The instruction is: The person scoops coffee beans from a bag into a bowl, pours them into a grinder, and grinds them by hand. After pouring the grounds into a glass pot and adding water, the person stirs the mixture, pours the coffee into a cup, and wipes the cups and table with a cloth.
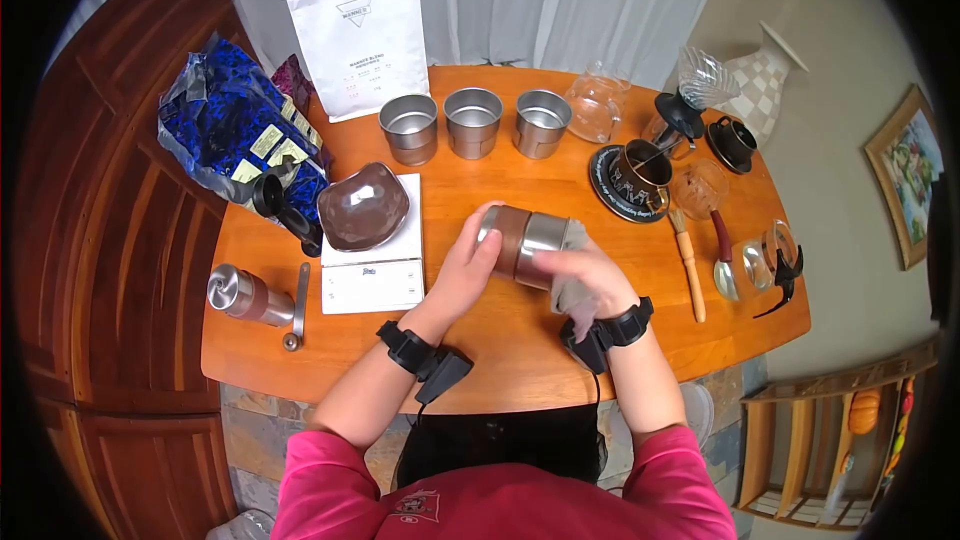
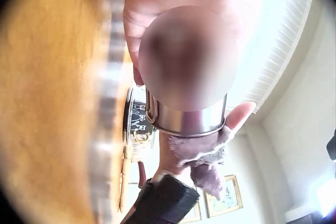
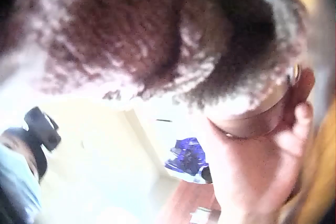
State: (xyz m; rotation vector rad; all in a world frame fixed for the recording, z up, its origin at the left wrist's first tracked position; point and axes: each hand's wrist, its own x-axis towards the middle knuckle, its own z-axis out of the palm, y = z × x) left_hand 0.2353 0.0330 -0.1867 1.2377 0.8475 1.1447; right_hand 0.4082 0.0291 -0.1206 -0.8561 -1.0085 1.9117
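A steel cup with a brown band (image 1: 513,233) lies sideways over the table between both hands. My left hand (image 1: 465,265) grips it around its base end. At the mouth end, my right hand (image 1: 598,278) holds a grey cloth (image 1: 574,298) with its thumb along the outside of the cup. The cloth (image 2: 202,153) is bunched at the rim and hangs below it in the left wrist view. In the right wrist view the cloth (image 3: 115,30) fills the upper part, with the left hand (image 3: 257,166) around the cup behind it.
Three steel cups (image 1: 473,123) stand behind. To the left are a white scale (image 1: 373,285) with a brown dish (image 1: 364,206), a hand grinder (image 1: 250,297) and a crank handle (image 1: 298,305). On the right are a black cup (image 1: 640,178), a brush (image 1: 690,265) and glassware (image 1: 700,188).
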